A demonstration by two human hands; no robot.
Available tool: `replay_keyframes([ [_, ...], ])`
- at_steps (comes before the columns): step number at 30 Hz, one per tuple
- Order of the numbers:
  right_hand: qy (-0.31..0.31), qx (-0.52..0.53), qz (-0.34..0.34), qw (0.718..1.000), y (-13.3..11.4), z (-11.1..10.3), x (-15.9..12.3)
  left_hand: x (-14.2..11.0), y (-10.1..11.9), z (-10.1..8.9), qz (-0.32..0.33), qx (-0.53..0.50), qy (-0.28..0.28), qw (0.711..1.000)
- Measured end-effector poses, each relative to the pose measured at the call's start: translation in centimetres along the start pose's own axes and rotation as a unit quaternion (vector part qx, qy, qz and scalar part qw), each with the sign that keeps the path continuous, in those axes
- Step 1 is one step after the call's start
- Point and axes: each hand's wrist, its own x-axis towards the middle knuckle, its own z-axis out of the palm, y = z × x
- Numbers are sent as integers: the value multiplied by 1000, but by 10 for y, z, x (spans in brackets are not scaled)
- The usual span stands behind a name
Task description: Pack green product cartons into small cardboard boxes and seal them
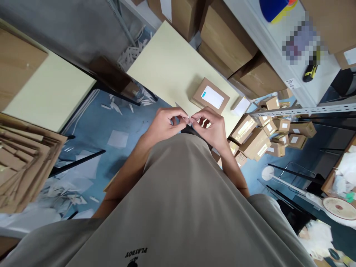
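Observation:
My left hand (167,124) and my right hand (210,126) meet in front of my shirt, at the near edge of the pale yellow table (164,63). Both are closed in a pinch, thumb against fingertips. Between them is a thin white slip of paper (190,119), seen almost edge-on and mostly hidden by the fingers. Just beyond my right hand, a small brown cardboard box (199,95) lies on the table with a white label (213,97) on its top. To its right is a small stack of white labels (240,105).
Large cartons (222,37) line the table's far side. A metal shelf (300,74) at upper right holds a yellow-black box cutter (310,70). Labelled parcels (256,142) cover the floor at right. Flattened cardboard (25,163) is stacked at left; paper scraps (115,105) litter the floor.

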Motion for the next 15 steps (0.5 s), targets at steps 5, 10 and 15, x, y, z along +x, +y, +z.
replay_keyframes([
  [5,6,33,34,999,14,4,18,14,-31,-7,-44,6,-11,999],
  [10,90,75,97,988,43,3,31,42,-101,-28,-149,74,-38,985],
  [15,229,181,187,938,70,-6,29,80,-141,-68,-316,140,-23,938],
])
